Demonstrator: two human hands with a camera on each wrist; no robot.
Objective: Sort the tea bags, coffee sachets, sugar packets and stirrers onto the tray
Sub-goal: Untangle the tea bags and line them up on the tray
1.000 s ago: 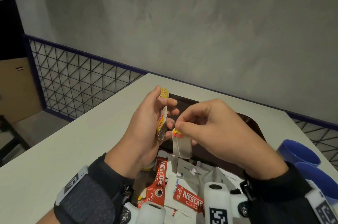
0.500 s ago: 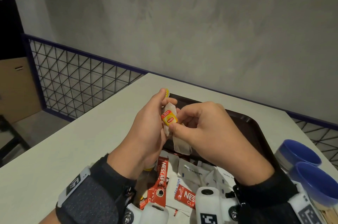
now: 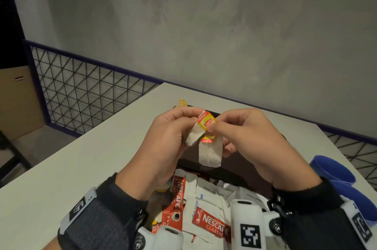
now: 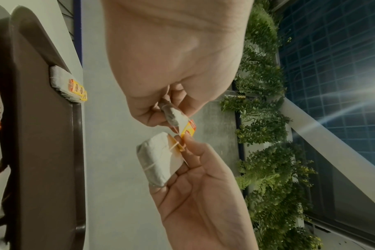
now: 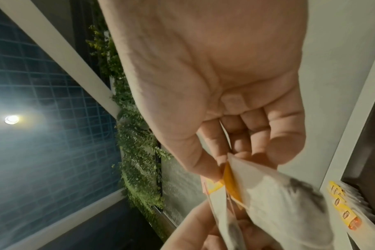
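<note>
Both hands are raised over the dark brown tray [image 3: 244,160]. My left hand [image 3: 189,125] grips one beige tea bag [image 3: 193,134] between thumb and curled fingers. My right hand [image 3: 212,127] pinches a yellow Lipton tag [image 3: 207,122], and a second tea bag [image 3: 210,154] hangs below it against the fingers. The two bags touch. In the left wrist view the left hand's tea bag [image 4: 173,116] sits just above the right hand's tea bag [image 4: 158,162]. A small stack of tea bags [image 4: 66,84] lies at the tray's far corner. No stirrers show.
A mixed pile lies below my wrists: red Nescafe sachets [image 3: 212,223] and white sugar packets [image 3: 208,190]. Blue cups [image 3: 334,170] stand at the right of the white table [image 3: 81,164]. A black mesh railing [image 3: 81,90] runs behind the table.
The hands have closed the gap between them. The right hand's tea bag and tag now sit against the bag in the left hand, slightly higher over the tray.
</note>
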